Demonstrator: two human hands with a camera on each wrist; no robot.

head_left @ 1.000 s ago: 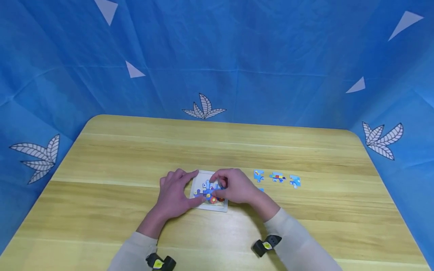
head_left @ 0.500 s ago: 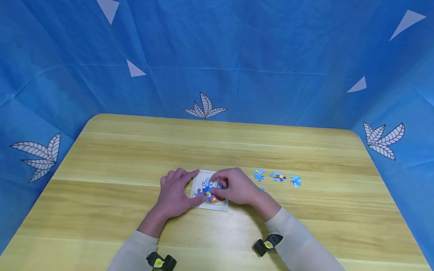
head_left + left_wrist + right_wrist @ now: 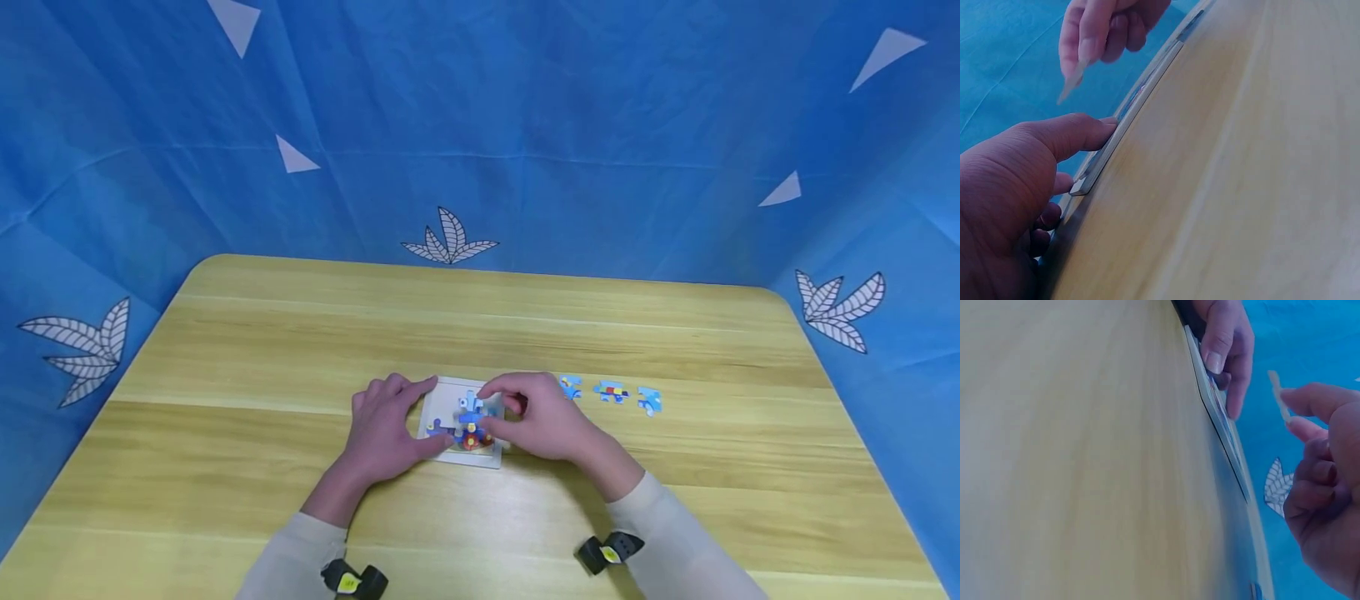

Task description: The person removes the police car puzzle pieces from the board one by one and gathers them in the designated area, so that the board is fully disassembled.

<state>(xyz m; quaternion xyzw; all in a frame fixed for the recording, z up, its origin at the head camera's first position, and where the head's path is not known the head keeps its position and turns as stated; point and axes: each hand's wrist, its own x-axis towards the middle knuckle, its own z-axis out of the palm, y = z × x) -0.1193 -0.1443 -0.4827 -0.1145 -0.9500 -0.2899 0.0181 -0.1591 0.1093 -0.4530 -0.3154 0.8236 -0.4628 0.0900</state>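
My left hand holds the left side of a small, pale jigsaw frame, thumb over the near part and index finger at the far corner. Several joined pieces with red, flower-like shapes lie along its near side; the far-left part of the board shows bare. Above the frame, a blue jigsaw piece is pinched between the thumb and index finger of my right hand. Both wrist views show this piece edge-on and tilted, raised off the board. The right hand's other fingers are curled in.
Right of the frame, loose jigsaw pieces lie on the wooden table: one partly behind the right hand, one with a multicoloured strip, one light blue. A blue curtain hangs behind the table.
My right hand has lifted the blue piece off the board and shifted slightly right with it, now partly covering the nearest loose pieces. The left hand stays on the frame.
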